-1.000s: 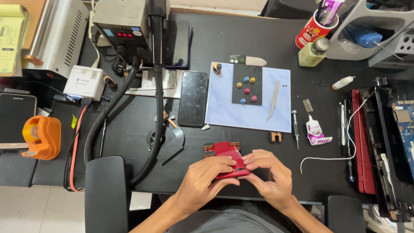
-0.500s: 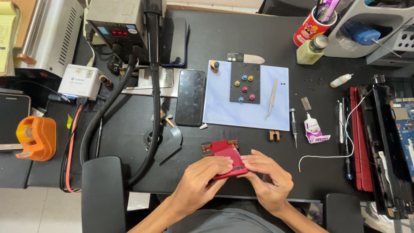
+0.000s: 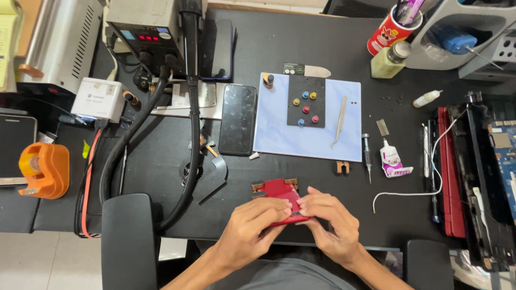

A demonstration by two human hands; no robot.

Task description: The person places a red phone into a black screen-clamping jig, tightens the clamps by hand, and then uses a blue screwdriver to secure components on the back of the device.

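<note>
1. At the near edge of the black work table [image 3: 301, 53], the left hand [image 3: 252, 228] and right hand [image 3: 330, 223] both close around a red phone [image 3: 279, 200]. Fingertips from each side meet on its near end, probably so it stays steady while its edge is worked. Small brown clamps [image 3: 258, 186] sit on its far corners, seemingly pressing the body together.
2. Just beyond, to the left, a grey curved pick [image 3: 214, 177] lies beside a thick black hose [image 3: 189, 134]. The hose runs from the far station down toward the near edge.
3. To the right, a small glue tube [image 3: 388, 157] on a white-and-purple card lies beside a short screwdriver [image 3: 366, 156], both within the right hand's reach.
4. In the middle, a pale blue mat [image 3: 279, 134] carries a black pad with coloured round pieces [image 3: 306, 104] and metal tweezers [image 3: 339, 119], likely so small parts stay in one place. A dark phone [image 3: 237, 119] lies face up just left of the mat.
5. At the far left stands a dark rework station [image 3: 148, 24] with a red lit display. A white box [image 3: 101, 99] sits nearer, and an orange tape dispenser [image 3: 43, 169] sits nearer still.
6. At the far right, a red cylindrical can [image 3: 388, 32] holds pens, beside a pale yellow bottle [image 3: 389, 60] with a metal cap.
</note>
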